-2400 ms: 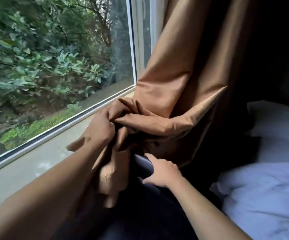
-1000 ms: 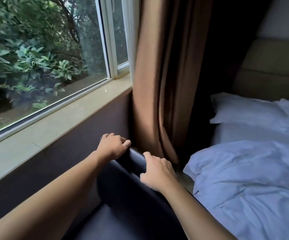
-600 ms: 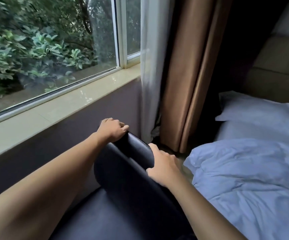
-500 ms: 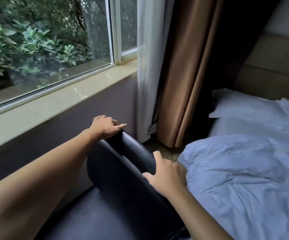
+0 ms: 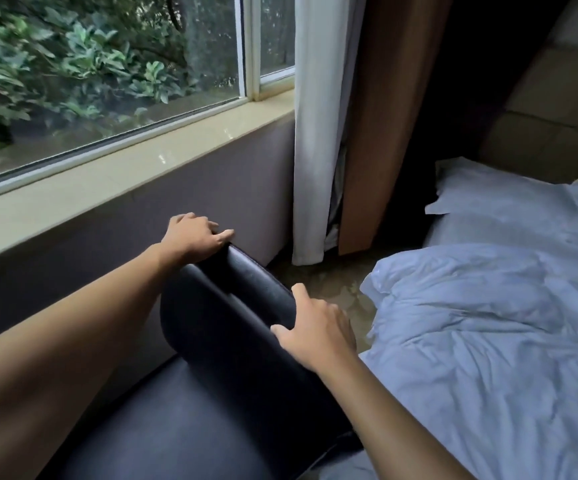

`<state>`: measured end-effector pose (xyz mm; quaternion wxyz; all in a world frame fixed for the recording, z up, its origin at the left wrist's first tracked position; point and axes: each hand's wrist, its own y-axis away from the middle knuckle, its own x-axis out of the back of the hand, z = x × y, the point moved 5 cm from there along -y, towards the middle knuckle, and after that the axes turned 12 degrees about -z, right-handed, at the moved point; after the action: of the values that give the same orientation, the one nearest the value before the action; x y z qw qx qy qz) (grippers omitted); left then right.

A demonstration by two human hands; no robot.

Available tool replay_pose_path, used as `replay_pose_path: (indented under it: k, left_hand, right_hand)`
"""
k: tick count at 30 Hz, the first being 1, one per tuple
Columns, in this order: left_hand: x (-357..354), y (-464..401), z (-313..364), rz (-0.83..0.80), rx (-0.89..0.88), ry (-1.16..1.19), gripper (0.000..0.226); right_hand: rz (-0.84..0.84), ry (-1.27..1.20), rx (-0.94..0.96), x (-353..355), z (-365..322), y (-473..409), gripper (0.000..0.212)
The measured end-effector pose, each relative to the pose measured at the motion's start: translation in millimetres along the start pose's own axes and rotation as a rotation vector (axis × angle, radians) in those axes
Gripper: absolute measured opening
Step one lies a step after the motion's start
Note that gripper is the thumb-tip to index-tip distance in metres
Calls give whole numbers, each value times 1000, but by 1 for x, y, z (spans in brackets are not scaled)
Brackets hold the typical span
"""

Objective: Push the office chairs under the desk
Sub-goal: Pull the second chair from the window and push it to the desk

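A black leather chair (image 5: 232,327) fills the lower middle of the head view, its backrest toward the window wall and its seat (image 5: 176,420) nearest me. My left hand (image 5: 194,237) is curled over the far top corner of the backrest. On the near right top edge of the backrest my right hand (image 5: 315,330) lies gripping, fingers bent over the edge. No desk is in view.
A window with a beige sill (image 5: 142,168) runs along the left above a grey wall. White (image 5: 318,133) and brown (image 5: 384,116) curtains hang in the corner. A bed with a rumpled pale-blue duvet (image 5: 488,341) and pillow (image 5: 522,209) is close on the right; a floor strip (image 5: 336,282) lies between.
My left hand let go of the brown curtain, and both hands took hold of the chair's backrest. Since then the chair and the view have drawn back from the curtain corner.
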<state>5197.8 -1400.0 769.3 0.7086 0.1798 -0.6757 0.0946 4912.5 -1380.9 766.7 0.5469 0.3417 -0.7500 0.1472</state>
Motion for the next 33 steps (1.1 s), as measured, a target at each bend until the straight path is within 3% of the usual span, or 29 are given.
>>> replay_pose_path:
  k: [3,6,13,18,25,33]
  left_hand:
    - [-1,31,-13,52,35,44,55]
    - [3,42,-17,-18,85,44,47]
    - [1,44,1,-81,132,46,62]
    - [2,65,-5,-156,135,-23,58]
    - [-7,137,-46,-17,286,118,59]
    - [-24,252,-78,100,537,245,57]
  right_hand:
    - [-38,1,44,-6,-11,10,41]
    - [-44,15,85,-8,-17,15,43]
    - [-71,7,145,-7,0,16,48]
    - [-157,-13,180,-14,-7,22,56]
    - [-265,-60,294,-27,-40,41,49]
    - [-558,-191,332,-48,-79,74,45]
